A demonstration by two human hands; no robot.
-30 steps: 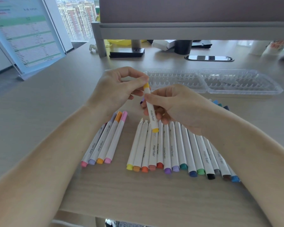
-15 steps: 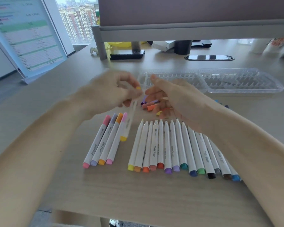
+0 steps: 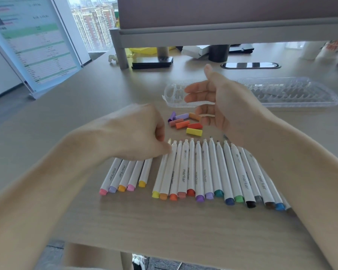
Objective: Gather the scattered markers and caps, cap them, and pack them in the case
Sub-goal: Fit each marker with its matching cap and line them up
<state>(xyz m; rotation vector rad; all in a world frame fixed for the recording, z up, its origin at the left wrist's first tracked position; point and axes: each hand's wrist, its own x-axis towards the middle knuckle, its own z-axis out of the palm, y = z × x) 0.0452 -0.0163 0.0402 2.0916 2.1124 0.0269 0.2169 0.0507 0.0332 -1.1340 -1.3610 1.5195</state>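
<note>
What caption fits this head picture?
Left hand over five markers; right hand hovers open by loose caps.

1. The left hand [image 3: 141,131] lies knuckles-up over the far ends of five white markers [image 3: 125,176], which sit side by side on the desk [image 3: 164,221]. Its fingers curl under, and whether they grip one cannot be told.
2. The right hand [image 3: 222,106] hovers above a small heap of loose caps [image 3: 183,124], thumb up and fingers loosely spread, holding nothing.
3. A longer row of markers [image 3: 213,172] lies just right of the five, bare tips pointing away.
4. A clear plastic case [image 3: 293,92] lies open beyond the caps, partly hidden by the right hand.
</note>
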